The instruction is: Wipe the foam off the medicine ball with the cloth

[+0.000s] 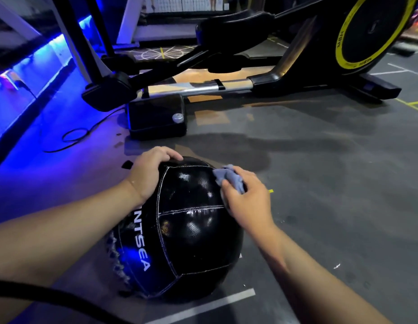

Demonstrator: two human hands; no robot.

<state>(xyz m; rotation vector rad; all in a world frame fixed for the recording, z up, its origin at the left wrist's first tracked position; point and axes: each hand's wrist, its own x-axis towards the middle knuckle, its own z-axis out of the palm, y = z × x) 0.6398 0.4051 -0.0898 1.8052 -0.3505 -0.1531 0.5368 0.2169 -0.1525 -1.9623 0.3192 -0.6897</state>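
Observation:
A black medicine ball (187,235) with white stitched seams and white lettering rests on the grey gym floor, low in the middle of the view. My left hand (148,174) grips its upper left side, fingers curled over the top. My right hand (246,197) presses a crumpled grey-blue cloth (229,177) against the ball's upper right side. The ball's surface looks glossy with light reflections; I see no clear foam on the visible panels.
A black elliptical trainer (250,85) with a yellow-ringed flywheel (371,31) stands just beyond the ball. A black cable (77,136) loops on the floor at the left under blue lighting. A dark hose (51,298) crosses the bottom left corner. White floor lines (203,307) run below the ball.

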